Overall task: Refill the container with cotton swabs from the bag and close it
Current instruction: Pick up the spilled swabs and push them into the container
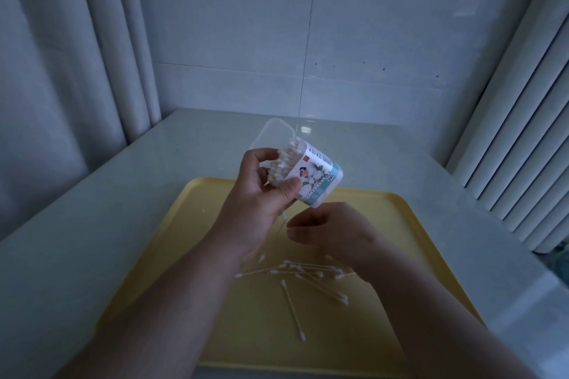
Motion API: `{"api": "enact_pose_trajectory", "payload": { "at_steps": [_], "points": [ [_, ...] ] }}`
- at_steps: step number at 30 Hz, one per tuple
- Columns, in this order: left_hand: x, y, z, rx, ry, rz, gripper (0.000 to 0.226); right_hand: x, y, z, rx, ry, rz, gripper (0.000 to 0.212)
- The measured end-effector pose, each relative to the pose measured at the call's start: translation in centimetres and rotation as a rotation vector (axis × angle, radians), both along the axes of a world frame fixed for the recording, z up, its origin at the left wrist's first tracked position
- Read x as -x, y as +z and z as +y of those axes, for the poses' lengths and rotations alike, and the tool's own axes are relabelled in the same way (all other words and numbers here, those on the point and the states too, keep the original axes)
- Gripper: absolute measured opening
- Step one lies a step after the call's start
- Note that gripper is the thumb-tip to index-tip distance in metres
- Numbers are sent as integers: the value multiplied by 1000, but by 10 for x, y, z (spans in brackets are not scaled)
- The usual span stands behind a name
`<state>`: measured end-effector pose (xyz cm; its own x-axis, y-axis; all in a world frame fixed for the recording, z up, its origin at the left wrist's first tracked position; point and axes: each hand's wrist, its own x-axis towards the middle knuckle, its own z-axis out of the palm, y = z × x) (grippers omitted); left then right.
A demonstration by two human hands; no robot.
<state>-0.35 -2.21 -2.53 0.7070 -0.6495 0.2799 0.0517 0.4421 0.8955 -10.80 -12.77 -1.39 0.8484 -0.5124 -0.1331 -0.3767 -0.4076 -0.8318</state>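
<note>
My left hand (261,194) holds the cotton swab container (311,175) up in the air, above the far part of a yellow tray (431,224). My thumb presses on the printed label on the side nearest me, and my other fingers curl round the far side, close to the mouth.

The container lies tipped over, nearly on its side. Its long axis runs from lower right to upper left. The base, with a teal band, points right and slightly down, and the open mouth points left and slightly up. White swab tips (283,160) crowd the mouth. The clear lid (271,135) is swung open and sticks out beyond the mouth, toward the wall.

My right hand (332,228) hangs just below the container's base, apart from it and above the tray. Its fingers bend in toward the thumb, leaving a narrow gap. I cannot tell whether they pinch anything. A pale blur between my two hands is too smeared to identify.

Loose cotton swabs (308,274) lie scattered on the tray under my right wrist, crossing one another at different angles. The tray sits on a pale table (92,194) set against a tiled wall (369,24).
</note>
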Motion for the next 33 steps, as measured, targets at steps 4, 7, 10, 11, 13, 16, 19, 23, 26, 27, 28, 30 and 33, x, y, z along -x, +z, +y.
{"api": "enact_pose_trajectory", "payload": {
  "at_steps": [4, 7, 10, 11, 13, 16, 19, 23, 26, 27, 28, 30, 33],
  "points": [
    [0, 0, -1, 26, -12, 13, 39, -3, -1, 0, -33, -34, -57, 15],
    [3, 1, -2, 33, -13, 15, 39, -5, -2, 2, -71, -33, -81, 12],
    [4, 1, -2, 25, -13, 14, 39, -6, -3, 4, -95, -49, -79, 10],
    [3, 1, -2, 20, -12, 14, 39, -7, -4, 5, -95, -52, -77, 9],
    [3, 1, -2, 12, -6, 11, 39, -8, -4, 5, -94, -60, -73, 7],
    [4, 1, -3, 8, -3, 8, 39, -7, -4, 6, -92, -64, -67, 6],
    [5, 1, -3, 15, -11, 18, 39, -6, -3, 6, -92, -57, -70, 7],
    [6, 1, -3, 10, -11, 10, 40, -6, -3, 7, -111, -41, -79, 19],
    [5, 1, -4, -3, -8, -3, 40, -6, -3, 8, -106, -57, -78, 18],
    [5, 1, -3, -7, -9, -9, 39, -6, -3, 9, -99, -64, -76, 15],
    [5, 0, -3, -12, -10, -14, 39, -6, -3, 9, -93, -69, -74, 13],
    [4, 0, -2, -19, -8, -21, 39, -6, -3, 9, -86, -66, -67, 9],
    [3, -1, -1, -30, 26, -34, 40, -4, -1, 7, -67, -34, -51, 6]
  ]
}}
